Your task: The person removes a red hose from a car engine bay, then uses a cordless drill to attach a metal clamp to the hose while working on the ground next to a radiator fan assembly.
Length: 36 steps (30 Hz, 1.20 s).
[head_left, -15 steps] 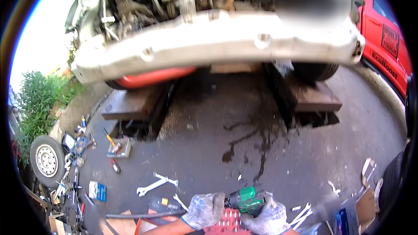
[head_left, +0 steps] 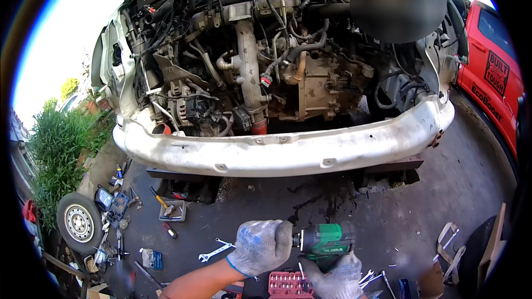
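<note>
So the green-and-black cordless power driver (head_left: 330,238) is up off the ground at the near side, roughly mid-scene, held between two gloved hands. Its long axis runs left to right, nose pointing left, pretty much level. The left hand in a grey-white knit glove (head_left: 260,246) is right at that nose, grip curled closed over the front tip; can't tell if there's a separate bit or socket inside the fist. The right hand in a matching glove (head_left: 337,278) sits at the near underside, grip wrapped on the handle, though the glove hides most of it.

Compared with half a second ago, the view is tipped up: way more engine bay shows, and the hands are a bit farther apart, with more of the silvery collar out between left fist and body.

Just below on the dark ground (head_left: 249,202) is a red plastic socket tray (head_left: 289,284), with silver open-ended wrenches (head_left: 215,250) to the left. Far side: a long white bumper beam (head_left: 277,156) and the grimy exposed engine (head_left: 310,86) behind it.
</note>
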Available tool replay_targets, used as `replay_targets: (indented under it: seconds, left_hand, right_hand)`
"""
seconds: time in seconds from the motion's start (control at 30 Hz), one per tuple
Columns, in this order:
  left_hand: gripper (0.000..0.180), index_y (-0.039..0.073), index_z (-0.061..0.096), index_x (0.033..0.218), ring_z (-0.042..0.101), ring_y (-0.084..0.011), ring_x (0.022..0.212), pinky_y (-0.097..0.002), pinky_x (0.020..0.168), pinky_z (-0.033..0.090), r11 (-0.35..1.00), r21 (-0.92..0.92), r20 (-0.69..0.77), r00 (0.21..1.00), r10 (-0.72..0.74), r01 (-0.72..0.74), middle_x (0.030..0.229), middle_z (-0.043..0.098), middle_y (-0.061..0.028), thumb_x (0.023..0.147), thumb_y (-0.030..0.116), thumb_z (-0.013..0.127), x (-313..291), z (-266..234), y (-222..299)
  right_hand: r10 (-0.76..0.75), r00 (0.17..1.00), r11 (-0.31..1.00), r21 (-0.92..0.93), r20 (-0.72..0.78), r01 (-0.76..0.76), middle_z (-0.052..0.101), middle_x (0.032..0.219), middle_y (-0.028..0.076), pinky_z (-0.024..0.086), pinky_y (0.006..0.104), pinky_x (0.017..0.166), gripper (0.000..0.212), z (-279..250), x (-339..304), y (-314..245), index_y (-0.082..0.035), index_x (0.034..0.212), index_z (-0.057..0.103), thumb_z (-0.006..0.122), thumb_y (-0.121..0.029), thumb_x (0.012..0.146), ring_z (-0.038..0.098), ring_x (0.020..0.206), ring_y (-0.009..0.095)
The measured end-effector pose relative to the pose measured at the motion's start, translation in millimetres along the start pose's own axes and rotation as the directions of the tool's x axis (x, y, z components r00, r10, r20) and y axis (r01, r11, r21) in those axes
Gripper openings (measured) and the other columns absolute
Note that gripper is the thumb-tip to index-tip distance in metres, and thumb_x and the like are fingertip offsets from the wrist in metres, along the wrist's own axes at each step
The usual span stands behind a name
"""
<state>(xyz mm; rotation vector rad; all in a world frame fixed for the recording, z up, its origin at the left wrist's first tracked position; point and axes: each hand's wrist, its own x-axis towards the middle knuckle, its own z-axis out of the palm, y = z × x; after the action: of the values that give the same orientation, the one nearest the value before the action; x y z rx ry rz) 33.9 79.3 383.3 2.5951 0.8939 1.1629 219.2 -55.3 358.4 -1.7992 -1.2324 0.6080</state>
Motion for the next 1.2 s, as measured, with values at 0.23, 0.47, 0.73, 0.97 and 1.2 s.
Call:
replay_targets:
  seconds: [0.23,0.47,0.73,0.97,1.2]
  left_hand:
    - [0.023,0.007,0.071,0.085,0.072,-0.0405,0.061,-0.0524,0.056,0.056,0.942,0.145,0.149,0.935,-0.323,0.302,0.07,0.07,-0.0157,0.105,0.014,0.064,26.2,-164.3,-6.3]
    - [0.025,0.006,0.07,0.084,0.072,-0.0422,0.063,-0.0539,0.057,0.054,0.899,0.276,0.224,0.887,-0.404,0.34,0.07,0.069,-0.0185,0.107,0.011,0.062,63.1,-281.6,-12.6]
    - [0.034,0.0,0.08,0.116,0.081,-0.0376,0.096,-0.0478,0.087,0.059,0.463,-0.123,0.354,0.475,-0.806,0.878,0.098,0.082,-0.0203,0.113,0.032,0.068,133.0,-286.7,-70.6]
    - [0.051,0.001,0.079,0.14,0.078,-0.04,0.126,-0.0446,0.111,0.056,0.627,0.055,0.392,0.561,-0.729,0.777,0.129,0.083,-0.0273,0.111,0.042,0.07,177.8,-170.8,-212.6]
    - [0.06,0.002,0.077,0.148,0.075,-0.0361,0.13,-0.047,0.114,0.054,0.228,0.242,0.639,0.022,-0.769,0.943,0.138,0.082,-0.0214,0.103,0.042,0.078,249.8,-36.8,-313.3]
  right_hand:
    - [0.1,0.974,0.963,-0.268,0.205,-0.042,0.08,0.123,0.034,0.063,0.0582,0.1,0.087,16.3,-17.5,-155.9,0.006,0.146,0.063,0.09,-0.056,0.09,0.08,0.113,0.052]
    - [0.348,0.863,0.917,0.056,0.366,-0.394,0.082,0.124,0.027,0.063,0.0541,0.101,0.072,0.4,-6.8,-315.2,-0.002,0.134,0.075,0.095,-0.052,0.086,0.08,0.116,0.047]
    - [0.481,0.667,0.817,-0.014,0.57,-0.577,0.084,0.121,0.024,0.063,0.0463,0.104,0.089,-38.9,103.0,-327.9,0.005,0.132,0.077,0.09,-0.072,0.09,0.083,0.115,0.036]
    - [0.53,0.814,0.769,0.27,0.237,-0.58,0.085,0.111,0.014,0.062,0.0437,0.091,0.048,-40.3,283.8,-231.9,-0.007,0.122,0.086,0.086,-0.051,0.102,0.077,0.097,0.023]
    - [0.674,0.631,0.642,0.119,0.385,-0.758,0.085,0.124,0.022,0.064,0.0482,0.104,0.065,-2.0,436.2,-164.8,-0.001,0.127,0.085,0.082,-0.06,0.1,0.083,0.117,0.037]
